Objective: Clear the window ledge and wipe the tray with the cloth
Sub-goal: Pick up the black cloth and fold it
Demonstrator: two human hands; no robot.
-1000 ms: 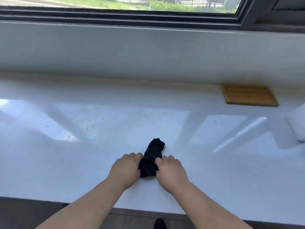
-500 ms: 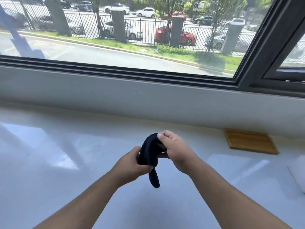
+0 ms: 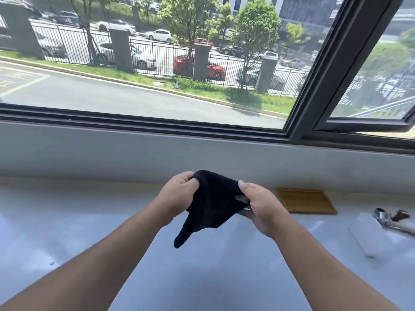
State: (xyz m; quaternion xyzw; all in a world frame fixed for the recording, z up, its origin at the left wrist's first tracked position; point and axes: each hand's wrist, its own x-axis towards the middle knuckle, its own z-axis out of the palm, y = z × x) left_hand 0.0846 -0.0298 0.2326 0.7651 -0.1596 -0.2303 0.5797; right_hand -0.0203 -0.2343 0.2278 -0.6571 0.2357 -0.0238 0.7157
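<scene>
A black cloth (image 3: 213, 203) hangs in the air above the white window ledge (image 3: 78, 225), stretched between both hands. My left hand (image 3: 177, 196) pinches its upper left edge. My right hand (image 3: 258, 205) grips its right side, and a loose corner droops down toward the ledge. A flat wooden tray (image 3: 306, 201) lies on the ledge against the back wall, just right of my right hand and apart from it.
A white roll (image 3: 368, 234) lies on the ledge at the right, with a metal tool with a brown handle (image 3: 390, 217) beside it. The dark window frame (image 3: 314, 86) and the pane rise behind the ledge.
Both hands lifted the cloth off the ledge and pulled it apart, from a bunched lump to a spread sheet. The view tilted up toward the window.
</scene>
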